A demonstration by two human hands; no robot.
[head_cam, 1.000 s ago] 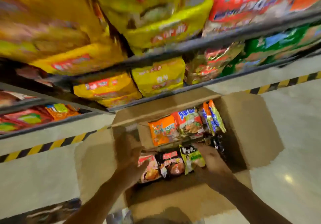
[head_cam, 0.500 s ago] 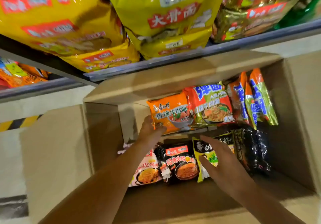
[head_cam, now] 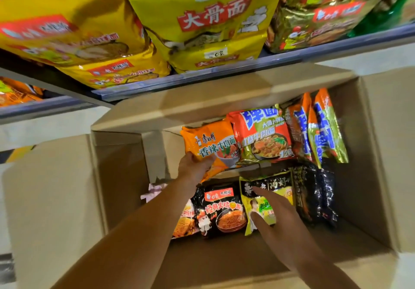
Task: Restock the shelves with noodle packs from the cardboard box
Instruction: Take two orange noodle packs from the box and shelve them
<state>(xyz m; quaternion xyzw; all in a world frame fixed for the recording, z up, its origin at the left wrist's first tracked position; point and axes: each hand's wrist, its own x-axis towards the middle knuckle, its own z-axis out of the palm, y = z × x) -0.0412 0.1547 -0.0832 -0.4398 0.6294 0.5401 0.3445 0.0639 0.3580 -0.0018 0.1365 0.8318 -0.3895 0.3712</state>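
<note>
Store shelving stands behind an open cardboard box [head_cam: 370, 154] of noodle packs; nearest, the right hand [head_cam: 272, 212] lies with straight fingers on a green-and-black pack [head_cam: 267, 195] at the near edge, farther in, the left hand [head_cam: 194, 167] grips an orange pack [head_cam: 208, 147] by the far wall, yellow multipacks [head_cam: 202, 17] on the shelf [head_cam: 224, 73] beyond

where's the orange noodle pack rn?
Head view: the orange noodle pack sits in the cardboard box, far row, left end, beside the red-orange pack; the left hand grips its lower corner.
</note>
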